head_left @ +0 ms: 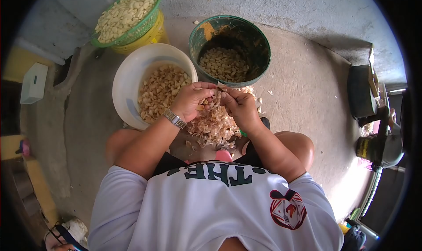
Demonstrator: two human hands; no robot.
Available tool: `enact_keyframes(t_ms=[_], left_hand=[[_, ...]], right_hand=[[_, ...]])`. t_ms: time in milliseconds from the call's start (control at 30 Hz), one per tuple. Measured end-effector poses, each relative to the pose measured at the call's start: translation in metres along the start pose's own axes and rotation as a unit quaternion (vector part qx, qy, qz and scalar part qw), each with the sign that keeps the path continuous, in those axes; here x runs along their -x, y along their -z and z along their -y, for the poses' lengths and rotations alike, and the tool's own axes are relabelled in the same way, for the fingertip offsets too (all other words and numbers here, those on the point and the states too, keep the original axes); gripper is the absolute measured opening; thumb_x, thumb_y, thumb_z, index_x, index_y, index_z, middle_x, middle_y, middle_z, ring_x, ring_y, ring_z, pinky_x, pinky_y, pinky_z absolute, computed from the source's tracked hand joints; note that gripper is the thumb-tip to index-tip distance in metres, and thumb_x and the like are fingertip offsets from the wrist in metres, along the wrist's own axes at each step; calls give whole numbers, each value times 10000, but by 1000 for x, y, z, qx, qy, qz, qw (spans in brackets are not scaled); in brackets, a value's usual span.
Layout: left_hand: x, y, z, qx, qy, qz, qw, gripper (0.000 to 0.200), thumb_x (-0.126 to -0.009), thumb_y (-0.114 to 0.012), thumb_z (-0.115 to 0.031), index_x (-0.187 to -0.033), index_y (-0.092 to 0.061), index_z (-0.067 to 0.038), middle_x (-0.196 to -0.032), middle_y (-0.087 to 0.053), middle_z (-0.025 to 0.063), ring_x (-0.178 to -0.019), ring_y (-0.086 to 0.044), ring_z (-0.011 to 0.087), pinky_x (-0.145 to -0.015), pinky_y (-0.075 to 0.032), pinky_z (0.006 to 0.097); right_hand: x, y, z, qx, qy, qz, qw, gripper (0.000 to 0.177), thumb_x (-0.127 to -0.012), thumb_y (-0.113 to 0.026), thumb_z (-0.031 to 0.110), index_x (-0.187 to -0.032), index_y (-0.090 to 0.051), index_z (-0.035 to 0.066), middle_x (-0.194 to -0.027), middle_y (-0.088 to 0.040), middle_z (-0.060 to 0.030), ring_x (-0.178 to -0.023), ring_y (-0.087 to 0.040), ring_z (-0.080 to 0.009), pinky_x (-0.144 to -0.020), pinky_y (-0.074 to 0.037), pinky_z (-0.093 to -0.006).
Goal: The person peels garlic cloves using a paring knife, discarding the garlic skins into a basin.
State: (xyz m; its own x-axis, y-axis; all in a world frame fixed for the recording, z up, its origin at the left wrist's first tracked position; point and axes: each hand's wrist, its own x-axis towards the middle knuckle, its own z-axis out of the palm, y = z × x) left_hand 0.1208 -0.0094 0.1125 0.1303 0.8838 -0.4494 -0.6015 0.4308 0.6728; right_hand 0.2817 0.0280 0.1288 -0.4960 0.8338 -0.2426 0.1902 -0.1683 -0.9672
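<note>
My left hand point(191, 102), with a metal watch on its wrist, has its fingers curled round some garlic cloves near the white bucket's right rim. Close beside it, my right hand point(238, 105) pinches a small piece, perhaps a knife or peel, whose pale tip point(221, 84) shows between the two hands. Beneath them lies a pile of garlic skins point(214, 127). Unpeeled cloves point(160, 92) fill part of the white bucket point(125, 86) at the left. The dark green bucket point(263, 53) beyond my hands holds more cloves point(224, 64).
A green basket point(156, 13) of peeled cloves point(125, 15) rests on a yellow bucket point(151, 34) at the back left. Walls rise behind. A white box point(34, 84) is at the far left; a dark container point(361, 91) and other items line the right side.
</note>
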Motion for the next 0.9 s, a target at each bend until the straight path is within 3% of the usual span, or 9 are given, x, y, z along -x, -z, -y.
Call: enact_keyframes(t_ms=[200,300,400,500,600,900], left_hand=[[1,2,-7,-7,39,19,999,180,-733,-549,-101,-904,-562,-46,-749,-547,-13,-618,-449,53,-492,-363,188],[2,0,-8,1,54,14,998,185,-729,-547,-108,-903,-559,-47,-738,-539,-17,-612,-448,54,-485,-360,190],[3,-6,-6,19,51,3,998,176,-729,-550,-113,-894,-559,-51,-726,-532,-21,-609,-450,56,-487,-358,189],[1,-4,-4,40,36,6,999,165,-730,-551,-108,-886,-561,-56,-731,-536,-22,-607,-452,57,-491,-356,187],[-1,0,-4,49,27,11,998,152,-737,-545,-96,-882,-559,-51,-730,-536,-17,-605,-453,60,-503,-366,187],[1,-2,-1,46,16,-7,999,98,-748,-547,-88,-836,-561,-50,-717,-535,-8,-603,-460,64,-506,-378,188]], right_hand=[[4,-2,3,26,20,-13,999,231,-812,-528,120,-963,-560,-52,-674,-568,-60,-616,-505,-90,-589,-421,-228],[0,-2,-6,100,163,-78,978,226,-813,-523,113,-962,-562,-52,-692,-572,-62,-634,-516,-99,-590,-425,-230],[3,0,-2,126,179,-59,974,255,-824,-502,116,-1020,-536,-44,-720,-578,-59,-619,-505,-86,-572,-414,-216],[4,4,5,-50,7,14,999,279,-837,-476,120,-1069,-502,-32,-740,-577,-48,-595,-476,-62,-560,-393,-193],[3,11,7,-159,-43,93,982,283,-848,-451,120,-1089,-480,-24,-750,-566,-26,-570,-435,-35,-551,-372,-175],[6,4,4,9,42,86,995,265,-810,-511,92,-1034,-511,-49,-791,-581,-66,-733,-514,-96,-681,-420,-236]])
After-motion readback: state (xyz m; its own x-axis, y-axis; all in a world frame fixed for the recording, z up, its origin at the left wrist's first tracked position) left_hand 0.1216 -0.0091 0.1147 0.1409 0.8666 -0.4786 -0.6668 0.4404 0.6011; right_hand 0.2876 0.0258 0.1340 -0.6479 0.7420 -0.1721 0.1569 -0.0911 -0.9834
